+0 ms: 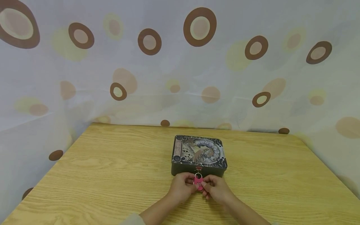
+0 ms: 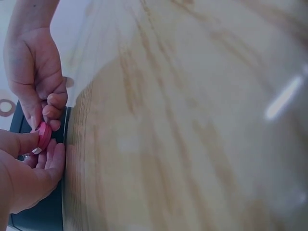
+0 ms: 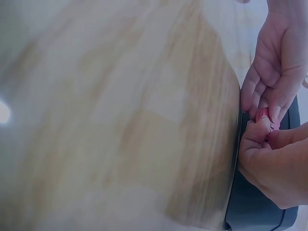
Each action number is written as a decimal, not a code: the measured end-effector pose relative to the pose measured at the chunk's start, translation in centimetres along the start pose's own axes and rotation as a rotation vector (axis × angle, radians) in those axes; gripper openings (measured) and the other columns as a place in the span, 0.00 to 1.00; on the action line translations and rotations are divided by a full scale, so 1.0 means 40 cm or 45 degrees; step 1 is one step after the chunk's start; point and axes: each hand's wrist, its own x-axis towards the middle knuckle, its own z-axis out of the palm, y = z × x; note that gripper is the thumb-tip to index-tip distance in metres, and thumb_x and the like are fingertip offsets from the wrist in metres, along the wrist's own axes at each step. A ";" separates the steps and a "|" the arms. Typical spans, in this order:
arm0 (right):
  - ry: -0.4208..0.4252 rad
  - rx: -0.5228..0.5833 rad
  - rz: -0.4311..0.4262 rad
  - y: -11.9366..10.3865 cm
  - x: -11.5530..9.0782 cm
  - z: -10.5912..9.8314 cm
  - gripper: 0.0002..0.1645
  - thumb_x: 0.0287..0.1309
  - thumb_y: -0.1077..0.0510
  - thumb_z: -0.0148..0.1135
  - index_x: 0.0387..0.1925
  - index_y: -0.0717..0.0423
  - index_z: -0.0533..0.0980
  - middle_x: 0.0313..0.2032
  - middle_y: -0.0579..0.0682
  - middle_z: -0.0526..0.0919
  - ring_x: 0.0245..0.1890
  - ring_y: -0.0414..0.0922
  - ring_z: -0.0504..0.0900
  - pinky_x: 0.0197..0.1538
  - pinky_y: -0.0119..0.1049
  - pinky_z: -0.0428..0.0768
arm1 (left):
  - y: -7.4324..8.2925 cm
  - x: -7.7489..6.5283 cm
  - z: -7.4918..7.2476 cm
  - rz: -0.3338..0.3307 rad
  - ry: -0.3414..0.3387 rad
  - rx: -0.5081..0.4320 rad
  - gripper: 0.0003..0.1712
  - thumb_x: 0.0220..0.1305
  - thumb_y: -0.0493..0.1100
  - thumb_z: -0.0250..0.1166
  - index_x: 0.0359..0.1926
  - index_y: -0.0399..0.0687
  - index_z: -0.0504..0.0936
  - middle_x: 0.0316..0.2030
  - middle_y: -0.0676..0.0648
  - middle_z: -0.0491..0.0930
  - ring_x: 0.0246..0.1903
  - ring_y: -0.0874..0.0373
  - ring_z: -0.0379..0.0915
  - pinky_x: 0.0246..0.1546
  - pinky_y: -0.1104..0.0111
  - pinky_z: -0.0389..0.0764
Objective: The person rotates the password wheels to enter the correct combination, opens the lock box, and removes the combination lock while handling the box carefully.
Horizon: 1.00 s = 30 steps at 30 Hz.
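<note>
A dark tin box [image 1: 185, 170] with an ornate printed lid [image 1: 202, 151] sits on the table. At its front, near a small red and metal clasp [image 1: 198, 169], is a pink combination padlock [image 1: 198, 184] with number dials on its face. Its metal shackle [image 1: 198, 174] points up toward the clasp; whether it is locked cannot be made out. My left hand [image 1: 181, 188] pinches the padlock's left side between thumb and fingers. From the right, my right hand [image 1: 218, 189] pinches the other side, thumb by the dials. In both wrist views, fingers hide much of the padlock [image 2: 44, 135].
The wood-grain table [image 1: 112, 168] stretches out on both sides of the box. Behind it and along the sides hangs a pale curtain [image 1: 168, 68] with brown and yellow circles.
</note>
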 end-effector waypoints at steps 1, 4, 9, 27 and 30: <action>0.000 -0.003 0.001 0.001 0.000 0.000 0.09 0.62 0.68 0.49 0.38 0.74 0.70 0.21 0.47 0.75 0.21 0.38 0.73 0.23 0.26 0.74 | -0.001 0.000 0.000 0.009 0.006 0.008 0.14 0.48 0.27 0.65 0.39 0.25 0.79 0.28 0.38 0.81 0.28 0.55 0.78 0.27 0.70 0.82; 0.001 -0.013 -0.003 0.003 0.001 0.001 0.09 0.62 0.67 0.50 0.38 0.73 0.71 0.21 0.47 0.75 0.21 0.38 0.73 0.23 0.27 0.74 | -0.004 0.000 0.002 0.032 0.024 0.028 0.13 0.49 0.28 0.65 0.38 0.25 0.79 0.27 0.38 0.81 0.28 0.54 0.79 0.27 0.71 0.82; 0.003 -0.009 -0.018 0.003 0.000 0.002 0.08 0.62 0.68 0.49 0.37 0.73 0.71 0.20 0.47 0.74 0.21 0.38 0.73 0.23 0.26 0.74 | -0.005 0.001 0.004 0.030 0.043 0.042 0.12 0.50 0.29 0.65 0.37 0.25 0.79 0.27 0.39 0.80 0.27 0.56 0.78 0.26 0.71 0.81; 0.020 -0.015 0.009 0.001 0.002 0.004 0.08 0.62 0.67 0.49 0.38 0.73 0.71 0.20 0.47 0.75 0.21 0.38 0.73 0.23 0.26 0.74 | -0.003 0.001 0.009 0.006 0.046 0.022 0.08 0.55 0.27 0.60 0.37 0.24 0.78 0.24 0.40 0.79 0.23 0.61 0.73 0.21 0.75 0.77; 0.026 -0.011 0.009 0.001 0.003 0.004 0.08 0.62 0.67 0.49 0.38 0.73 0.71 0.20 0.47 0.74 0.20 0.38 0.72 0.23 0.26 0.74 | -0.004 0.002 0.008 -0.024 0.025 -0.016 0.08 0.57 0.27 0.58 0.38 0.24 0.78 0.25 0.41 0.79 0.22 0.61 0.73 0.21 0.74 0.79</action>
